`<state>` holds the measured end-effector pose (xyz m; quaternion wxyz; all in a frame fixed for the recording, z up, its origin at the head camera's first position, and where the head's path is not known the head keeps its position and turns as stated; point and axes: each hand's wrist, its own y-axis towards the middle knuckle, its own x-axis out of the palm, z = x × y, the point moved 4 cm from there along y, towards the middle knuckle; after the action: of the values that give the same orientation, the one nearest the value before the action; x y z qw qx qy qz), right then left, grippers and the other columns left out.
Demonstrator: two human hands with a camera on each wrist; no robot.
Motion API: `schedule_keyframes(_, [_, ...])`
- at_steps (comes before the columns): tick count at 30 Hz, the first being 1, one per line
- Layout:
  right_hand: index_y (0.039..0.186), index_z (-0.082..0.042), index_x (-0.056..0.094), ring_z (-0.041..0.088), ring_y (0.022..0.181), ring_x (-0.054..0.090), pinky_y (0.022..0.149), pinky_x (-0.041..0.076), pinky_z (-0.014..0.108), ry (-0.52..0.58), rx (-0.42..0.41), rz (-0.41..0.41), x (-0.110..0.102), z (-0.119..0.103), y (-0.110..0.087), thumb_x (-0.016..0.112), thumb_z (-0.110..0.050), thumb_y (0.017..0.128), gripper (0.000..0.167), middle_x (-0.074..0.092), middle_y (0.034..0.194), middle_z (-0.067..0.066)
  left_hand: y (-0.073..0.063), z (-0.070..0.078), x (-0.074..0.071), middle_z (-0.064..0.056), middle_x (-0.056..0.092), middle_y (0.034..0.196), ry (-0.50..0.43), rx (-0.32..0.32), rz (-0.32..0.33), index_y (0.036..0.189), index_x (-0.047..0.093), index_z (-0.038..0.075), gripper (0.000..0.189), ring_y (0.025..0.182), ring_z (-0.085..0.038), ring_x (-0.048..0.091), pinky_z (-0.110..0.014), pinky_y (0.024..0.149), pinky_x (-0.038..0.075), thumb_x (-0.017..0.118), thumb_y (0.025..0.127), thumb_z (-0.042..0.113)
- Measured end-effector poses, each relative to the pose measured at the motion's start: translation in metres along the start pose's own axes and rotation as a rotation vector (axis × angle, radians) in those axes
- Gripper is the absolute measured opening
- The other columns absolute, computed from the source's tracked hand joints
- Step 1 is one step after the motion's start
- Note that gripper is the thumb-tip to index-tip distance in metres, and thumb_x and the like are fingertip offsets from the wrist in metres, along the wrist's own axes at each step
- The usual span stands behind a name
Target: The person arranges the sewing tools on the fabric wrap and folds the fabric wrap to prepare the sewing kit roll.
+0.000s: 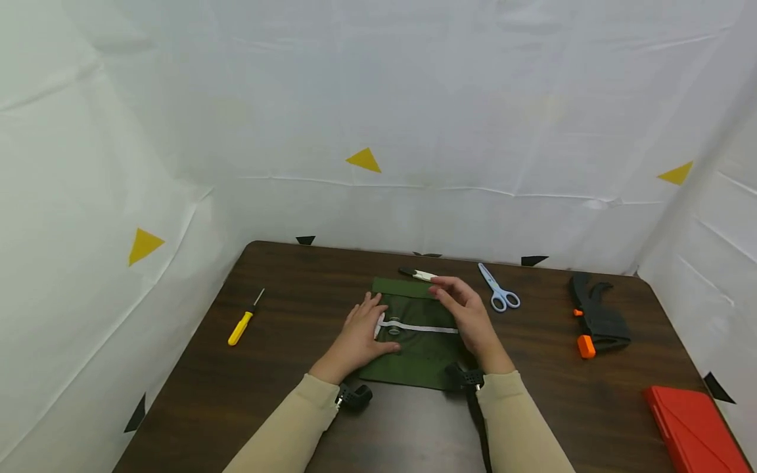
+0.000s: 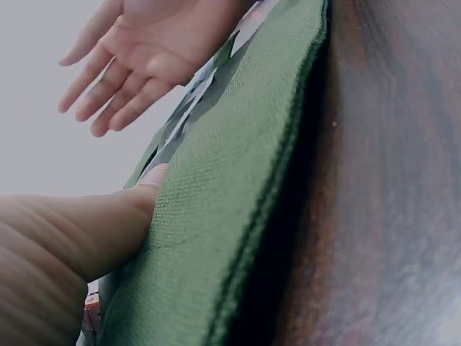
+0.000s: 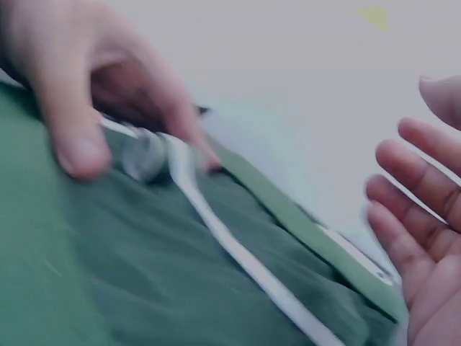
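A green cloth piece (image 1: 414, 368) with folded edges lies flat on the table, a white elastic band (image 1: 428, 328) running across it. Under the band near its left end is a small round clear-looking item (image 1: 394, 327). My left hand (image 1: 357, 335) rests on the cloth's left side, thumb and fingers spread either side of the band, with a small white piece (image 1: 380, 325) beside the palm. Over the right part of the cloth hovers my right hand (image 1: 468, 318), fingers loosely extended and nothing in them; its palm (image 3: 439, 267) shows in the right wrist view.
Behind the cloth lies a black-and-white pen-like tool (image 1: 416, 273), with light-blue scissors (image 1: 499, 289) to its right. A yellow screwdriver (image 1: 241, 326) lies at left. On the right are a black-and-orange clamp (image 1: 598, 318) and a red case (image 1: 698, 430). White sheeting surrounds the table.
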<state>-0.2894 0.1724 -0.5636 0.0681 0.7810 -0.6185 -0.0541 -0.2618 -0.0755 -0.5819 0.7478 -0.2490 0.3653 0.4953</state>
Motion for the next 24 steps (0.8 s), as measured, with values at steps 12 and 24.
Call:
schedule_keyframes(12, [0.174,-0.013,0.028,0.044,0.171,0.001,0.134,0.004,0.073,-0.483,0.097,-0.055,-0.003,0.011,0.006,0.049,-0.045,0.117,0.069,0.015,0.184,0.018,-0.002,0.004,-0.003,-0.014,0.029,0.180,-0.024,0.013,0.001,0.162,0.048,0.003,0.092,0.172,-0.034,0.015,-0.061,0.138,0.012,0.090,0.091,0.043])
schedule_keyframes(24, [0.169,-0.011,0.041,0.044,0.168,0.021,0.136,0.001,0.068,-0.661,0.113,0.000,-0.001,0.011,0.005,0.053,-0.042,0.116,0.063,0.033,0.176,0.023,-0.004,0.006,-0.004,-0.013,0.029,0.180,-0.035,0.030,0.002,0.161,0.049,0.003,0.089,0.171,-0.036,0.015,-0.062,0.137,0.011,0.089,0.092,0.042])
